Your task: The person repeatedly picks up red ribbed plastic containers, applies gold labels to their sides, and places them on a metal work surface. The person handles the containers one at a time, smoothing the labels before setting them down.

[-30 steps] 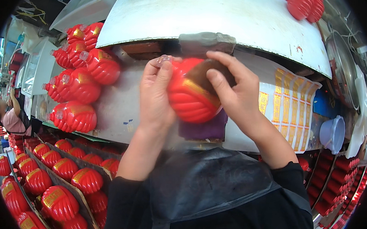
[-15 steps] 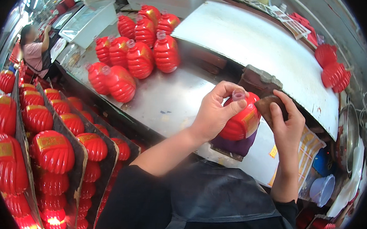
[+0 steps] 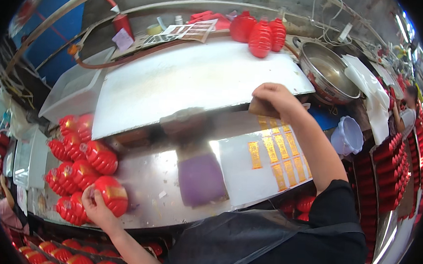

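Observation:
At the left end of the metal table my left hand (image 3: pixel 99 208) is closed at the neck end of a red ribbed plastic bottle (image 3: pixel 115 198) with a gold label. The bottle lies beside a group of similar red bottles (image 3: pixel 85 173). My right hand (image 3: pixel 278 100) is closed on a flat brown piece (image 3: pixel 261 109), whose material I cannot make out. It hovers over the upper end of a pale sheet with rows of gold labels (image 3: pixel 280 151). Between the hands lies a purple pad (image 3: pixel 201 179), with nothing on it.
A raised white board (image 3: pixel 200 79) runs along the back, with several red bottles (image 3: pixel 260 40) at its far right. A metal pan (image 3: pixel 327 71) and a pale blue bucket (image 3: pixel 347 136) stand at right. Racks of red bottles (image 3: pixel 68 253) are below left. People work at both sides.
The view has turned right. My left hand has carried the bottle from the purple pad to the group at left. My right hand, with the brown piece, has moved away to the label sheet.

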`<state>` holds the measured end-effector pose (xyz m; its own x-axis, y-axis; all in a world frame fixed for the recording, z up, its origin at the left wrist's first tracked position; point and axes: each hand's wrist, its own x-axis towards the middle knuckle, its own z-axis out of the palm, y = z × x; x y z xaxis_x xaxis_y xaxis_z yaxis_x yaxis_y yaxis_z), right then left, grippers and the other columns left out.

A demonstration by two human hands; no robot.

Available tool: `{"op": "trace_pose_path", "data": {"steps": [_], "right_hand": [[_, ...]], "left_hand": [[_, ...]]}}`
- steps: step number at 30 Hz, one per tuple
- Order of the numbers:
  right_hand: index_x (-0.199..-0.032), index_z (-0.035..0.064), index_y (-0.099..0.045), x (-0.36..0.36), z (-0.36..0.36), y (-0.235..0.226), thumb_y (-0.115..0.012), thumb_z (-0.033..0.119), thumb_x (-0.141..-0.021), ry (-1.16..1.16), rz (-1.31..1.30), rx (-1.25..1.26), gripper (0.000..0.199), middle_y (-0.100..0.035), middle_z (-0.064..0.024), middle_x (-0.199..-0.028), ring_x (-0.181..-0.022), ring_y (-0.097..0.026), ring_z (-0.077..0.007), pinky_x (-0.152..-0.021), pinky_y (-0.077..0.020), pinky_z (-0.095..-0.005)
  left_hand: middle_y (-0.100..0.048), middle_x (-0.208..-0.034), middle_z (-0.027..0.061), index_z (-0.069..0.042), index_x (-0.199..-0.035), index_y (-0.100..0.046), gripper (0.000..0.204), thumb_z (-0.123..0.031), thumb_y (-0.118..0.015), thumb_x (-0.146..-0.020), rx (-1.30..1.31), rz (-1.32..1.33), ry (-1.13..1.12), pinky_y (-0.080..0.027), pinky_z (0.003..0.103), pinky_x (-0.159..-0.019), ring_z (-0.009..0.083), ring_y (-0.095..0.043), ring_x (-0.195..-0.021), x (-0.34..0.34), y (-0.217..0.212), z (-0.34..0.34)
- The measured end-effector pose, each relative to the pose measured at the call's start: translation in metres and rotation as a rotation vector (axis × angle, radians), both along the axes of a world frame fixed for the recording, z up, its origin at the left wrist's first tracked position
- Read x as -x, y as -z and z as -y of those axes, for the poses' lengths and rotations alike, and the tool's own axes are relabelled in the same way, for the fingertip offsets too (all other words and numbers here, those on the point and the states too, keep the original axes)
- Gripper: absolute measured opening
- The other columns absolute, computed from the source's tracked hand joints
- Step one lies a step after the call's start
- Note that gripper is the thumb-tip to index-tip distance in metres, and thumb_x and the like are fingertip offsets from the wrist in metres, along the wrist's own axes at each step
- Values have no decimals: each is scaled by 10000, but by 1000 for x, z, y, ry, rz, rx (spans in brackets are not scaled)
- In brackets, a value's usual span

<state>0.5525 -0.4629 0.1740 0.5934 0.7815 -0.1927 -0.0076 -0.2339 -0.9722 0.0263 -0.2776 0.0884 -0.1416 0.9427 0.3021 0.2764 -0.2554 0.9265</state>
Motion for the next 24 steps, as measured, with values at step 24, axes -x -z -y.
{"op": "trace_pose_path", "data": {"steps": [24], "right_hand": [[-1186,18,-678,-213,-134,-86,-655,348,-962,139,1390,705,400,-754,-231,-1115,-1048,-727,-406,-909,-572,-498]], "left_hand": [[-605,-1412,162,31,-1120,-637,189,78,-555,-957,-270,-115,108,-401,430,-1165,310,-538,-1362,-96,-28,27]]}}
